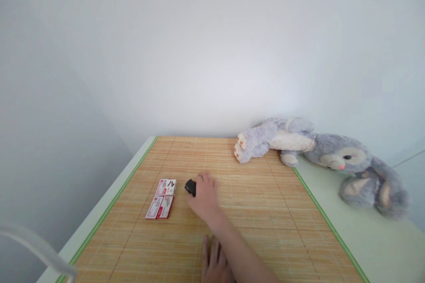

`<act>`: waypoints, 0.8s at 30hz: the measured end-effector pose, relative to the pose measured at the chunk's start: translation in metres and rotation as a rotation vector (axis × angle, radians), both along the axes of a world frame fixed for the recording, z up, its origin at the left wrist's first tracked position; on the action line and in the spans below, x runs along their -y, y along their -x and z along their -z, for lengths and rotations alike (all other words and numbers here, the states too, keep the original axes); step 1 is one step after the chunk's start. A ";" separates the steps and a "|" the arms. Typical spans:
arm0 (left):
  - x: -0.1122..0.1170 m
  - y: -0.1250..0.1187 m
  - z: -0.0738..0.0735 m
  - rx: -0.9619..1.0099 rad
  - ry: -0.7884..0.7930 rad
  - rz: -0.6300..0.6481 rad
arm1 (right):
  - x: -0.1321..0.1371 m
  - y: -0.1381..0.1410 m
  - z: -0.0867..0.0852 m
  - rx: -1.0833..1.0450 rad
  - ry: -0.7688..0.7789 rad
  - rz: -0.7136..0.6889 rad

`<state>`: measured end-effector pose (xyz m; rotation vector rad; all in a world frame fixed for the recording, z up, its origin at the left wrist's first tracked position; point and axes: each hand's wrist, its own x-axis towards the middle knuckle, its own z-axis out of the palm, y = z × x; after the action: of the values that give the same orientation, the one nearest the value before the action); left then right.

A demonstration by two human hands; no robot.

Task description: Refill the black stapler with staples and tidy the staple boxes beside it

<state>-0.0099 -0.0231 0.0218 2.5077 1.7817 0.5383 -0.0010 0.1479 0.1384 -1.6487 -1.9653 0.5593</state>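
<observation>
My right hand [206,196] reaches forward over the bamboo mat, its fingers curled around a black stapler [190,187]. Only one end of the stapler shows, at the hand's left side; the rest is hidden under the palm and fingers. Nearer to me, my left hand [217,265] lies flat on the mat with its fingers stretched out and nothing in them. My right forearm crosses in front of part of it. To the left of the stapler lie small red-and-white boxes [160,207], set close together; a dark picture is printed on the far one.
The bamboo mat [245,194] has green edging and covers most of the pale table [375,239]. A grey plush rabbit [292,139] lies along the back right, partly on the mat. A white curved bar [36,245] stands at the lower left. Behind is a plain wall.
</observation>
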 end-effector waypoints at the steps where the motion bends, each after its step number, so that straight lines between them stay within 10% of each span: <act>1: 0.000 0.004 -0.008 0.015 -0.011 -0.034 | 0.000 -0.021 -0.002 0.010 -0.008 -0.018; 9: -0.057 0.031 -0.073 0.065 -0.005 -0.177 | 0.022 -0.109 -0.006 0.060 -0.099 -0.005; 17: -0.071 0.024 -0.070 0.020 0.113 -0.065 | 0.028 -0.081 0.005 -0.195 -0.281 0.309; 24: -0.073 0.023 -0.071 0.008 0.105 -0.103 | 0.028 -0.092 0.008 -0.243 -0.243 0.277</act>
<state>-0.0328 0.0494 0.0931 2.3528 1.8919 0.4457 0.0913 0.1199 0.1307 -1.5824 -1.5336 0.3772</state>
